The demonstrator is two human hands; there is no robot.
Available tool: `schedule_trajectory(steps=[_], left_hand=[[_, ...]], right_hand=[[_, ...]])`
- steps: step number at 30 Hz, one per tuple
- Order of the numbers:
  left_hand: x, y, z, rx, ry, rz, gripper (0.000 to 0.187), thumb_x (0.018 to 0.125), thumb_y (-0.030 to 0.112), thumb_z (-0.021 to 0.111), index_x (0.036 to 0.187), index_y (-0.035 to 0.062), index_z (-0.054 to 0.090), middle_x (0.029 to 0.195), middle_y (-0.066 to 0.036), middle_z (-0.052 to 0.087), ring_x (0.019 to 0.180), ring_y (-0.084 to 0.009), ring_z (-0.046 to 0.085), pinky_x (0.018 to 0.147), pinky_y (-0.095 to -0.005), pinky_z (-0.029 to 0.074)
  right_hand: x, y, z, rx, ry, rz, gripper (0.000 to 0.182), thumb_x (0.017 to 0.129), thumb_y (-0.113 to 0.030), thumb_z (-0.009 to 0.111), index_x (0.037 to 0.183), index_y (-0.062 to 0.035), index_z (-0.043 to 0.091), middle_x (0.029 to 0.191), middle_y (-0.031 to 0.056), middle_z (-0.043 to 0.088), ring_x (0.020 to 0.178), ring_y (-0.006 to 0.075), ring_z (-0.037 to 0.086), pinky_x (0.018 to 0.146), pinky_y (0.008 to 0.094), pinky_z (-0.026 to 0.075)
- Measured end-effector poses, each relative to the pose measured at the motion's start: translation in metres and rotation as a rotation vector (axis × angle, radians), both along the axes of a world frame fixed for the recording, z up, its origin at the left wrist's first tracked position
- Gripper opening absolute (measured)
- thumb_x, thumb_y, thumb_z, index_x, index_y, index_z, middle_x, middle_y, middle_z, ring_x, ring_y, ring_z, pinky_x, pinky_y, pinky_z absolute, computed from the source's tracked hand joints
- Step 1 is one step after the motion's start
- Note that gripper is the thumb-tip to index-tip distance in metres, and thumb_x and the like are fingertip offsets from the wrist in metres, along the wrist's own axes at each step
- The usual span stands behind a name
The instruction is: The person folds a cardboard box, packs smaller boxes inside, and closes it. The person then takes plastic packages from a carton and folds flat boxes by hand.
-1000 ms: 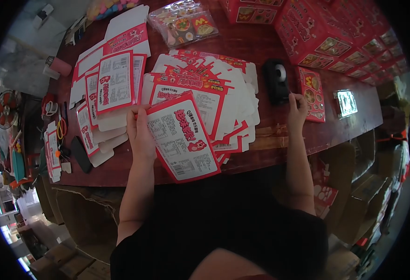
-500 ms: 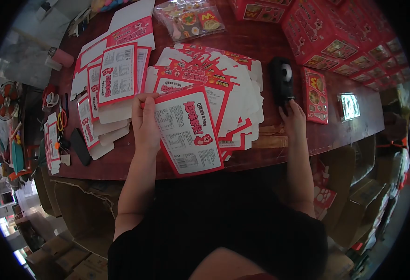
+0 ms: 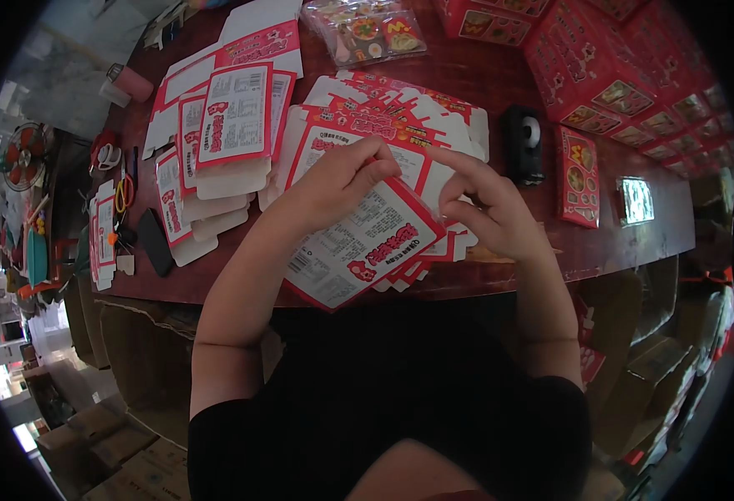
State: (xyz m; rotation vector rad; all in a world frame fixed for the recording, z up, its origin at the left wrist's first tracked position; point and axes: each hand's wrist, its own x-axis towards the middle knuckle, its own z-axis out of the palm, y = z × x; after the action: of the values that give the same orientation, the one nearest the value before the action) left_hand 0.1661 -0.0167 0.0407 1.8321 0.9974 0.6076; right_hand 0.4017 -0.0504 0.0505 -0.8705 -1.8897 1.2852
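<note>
My left hand point(image 3: 346, 185) is closed on the top edge of a flat red-and-white printed carton point(image 3: 358, 242), tilted over the table's near side. At the carton's right corner is my right hand point(image 3: 488, 209), its fingers bent and thumb near the edge. A faint glint by the fingertips looks like a small piece of clear tape, barely visible. Beneath and behind lies a fanned pile of flat cartons point(image 3: 459, 134). A black tape dispenser point(image 3: 523, 150) stands right of the pile.
More cartons are stacked at left point(image 3: 235, 108), near a black phone-like object point(image 3: 155, 242) and yellow-handled scissors point(image 3: 123, 196). Packed red boxes point(image 3: 600, 71) fill the back right. One red box point(image 3: 578, 175) lies beside the dispenser. A clear-wrapped pack point(image 3: 367, 33) lies at the back.
My right hand has left the tape dispenser and come left to the carton's corner. My left hand has moved right along with the carton, which has turned. The camera view has shifted slightly.
</note>
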Motion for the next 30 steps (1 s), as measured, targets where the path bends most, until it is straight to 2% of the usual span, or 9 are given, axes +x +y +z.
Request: schedule_trajectory(steps=[5, 8, 11, 15, 17, 20, 22, 25, 30], left_hand=[[0.005, 0.0, -0.01, 0.052, -0.119, -0.031, 0.02, 0.095, 0.023, 0.048, 0.095, 0.0027, 0.052, 0.088, -0.009, 0.062, 0.083, -0.0186, 0.059, 0.074, -0.0317, 0.044], [-0.002, 0.002, -0.01, 0.014, -0.123, -0.057, 0.02, 0.094, 0.023, 0.05, 0.096, 0.0035, 0.053, 0.086, -0.008, 0.062, 0.081, -0.0168, 0.058, 0.074, -0.0302, 0.044], [-0.004, 0.0, 0.002, -0.014, -0.125, -0.051, 0.029, 0.093, 0.031, 0.052, 0.095, 0.0028, 0.055, 0.087, -0.005, 0.058, 0.084, -0.0139, 0.054, 0.078, -0.0273, 0.042], [-0.002, -0.008, 0.002, 0.046, -0.181, -0.004, 0.024, 0.091, 0.027, 0.056, 0.096, 0.0036, 0.054, 0.088, -0.005, 0.059, 0.081, -0.0126, 0.055, 0.074, -0.0272, 0.043], [-0.011, -0.013, 0.006, 0.131, -0.204, 0.1, 0.025, 0.091, 0.028, 0.056, 0.096, 0.0032, 0.054, 0.09, -0.004, 0.059, 0.082, -0.0117, 0.054, 0.074, -0.0268, 0.043], [-0.031, -0.018, 0.0, -0.061, -0.564, 0.473, 0.017, 0.09, 0.014, 0.052, 0.104, 0.0042, 0.051, 0.097, -0.008, 0.057, 0.092, -0.0149, 0.055, 0.078, -0.0267, 0.045], [-0.044, -0.015, -0.007, -0.158, -0.902, 0.689, 0.022, 0.089, 0.008, 0.047, 0.111, 0.0042, 0.046, 0.103, -0.011, 0.056, 0.096, -0.0185, 0.056, 0.082, -0.0311, 0.047], [-0.045, -0.011, -0.016, -0.154, -1.113, 0.781, 0.029, 0.092, 0.011, 0.048, 0.119, 0.0043, 0.04, 0.116, -0.013, 0.052, 0.107, -0.0217, 0.052, 0.092, -0.0372, 0.044], [-0.043, -0.008, -0.033, -0.154, -1.21, 0.846, 0.034, 0.093, 0.013, 0.049, 0.124, 0.0057, 0.037, 0.124, -0.011, 0.048, 0.116, -0.0231, 0.046, 0.098, -0.0407, 0.039]], right_hand=[[-0.023, 0.019, -0.002, 0.073, -0.143, 0.174, 0.063, 0.077, 0.002, 0.061, 0.135, -0.0063, 0.037, 0.071, 0.0002, 0.052, 0.066, 0.0087, 0.051, 0.065, 0.024, 0.044], [-0.028, 0.023, -0.006, -0.104, -0.083, 0.039, 0.057, 0.08, -0.006, 0.064, 0.131, -0.0066, 0.039, 0.077, -0.0004, 0.053, 0.071, 0.0092, 0.052, 0.068, 0.0233, 0.043], [-0.028, 0.032, -0.033, -0.579, 0.293, 0.144, 0.045, 0.087, -0.013, 0.06, 0.127, -0.0095, 0.041, 0.078, -0.0007, 0.051, 0.074, 0.0103, 0.052, 0.067, 0.0261, 0.045], [-0.032, 0.01, -0.022, -0.922, 0.571, -0.043, 0.036, 0.094, -0.022, 0.051, 0.127, -0.0083, 0.045, 0.089, 0.0012, 0.054, 0.079, 0.0072, 0.049, 0.069, 0.022, 0.042], [0.013, 0.021, -0.046, -0.646, 0.565, 0.001, 0.033, 0.095, -0.022, 0.048, 0.126, -0.0094, 0.047, 0.095, 0.0013, 0.056, 0.082, 0.0093, 0.052, 0.074, 0.0255, 0.044], [0.081, 0.037, -0.077, 0.234, -0.079, -0.801, 0.026, 0.091, -0.021, 0.055, 0.112, -0.0059, 0.058, 0.085, 0.0025, 0.055, 0.078, 0.0111, 0.052, 0.07, 0.0277, 0.043], [0.131, 0.037, -0.086, 0.24, -0.612, -0.985, 0.025, 0.086, -0.02, 0.06, 0.104, -0.0025, 0.061, 0.083, 0.0039, 0.056, 0.077, 0.0113, 0.053, 0.071, 0.0267, 0.042], [0.164, 0.037, -0.111, -0.175, -0.404, -0.835, 0.022, 0.086, -0.02, 0.062, 0.098, -0.0016, 0.061, 0.082, 0.003, 0.058, 0.075, 0.0104, 0.053, 0.07, 0.0257, 0.042], [0.164, 0.041, -0.143, -0.088, -0.073, -0.926, 0.013, 0.084, -0.013, 0.063, 0.091, -0.0024, 0.06, 0.082, 0.0004, 0.058, 0.076, 0.0081, 0.052, 0.069, 0.0232, 0.041]])
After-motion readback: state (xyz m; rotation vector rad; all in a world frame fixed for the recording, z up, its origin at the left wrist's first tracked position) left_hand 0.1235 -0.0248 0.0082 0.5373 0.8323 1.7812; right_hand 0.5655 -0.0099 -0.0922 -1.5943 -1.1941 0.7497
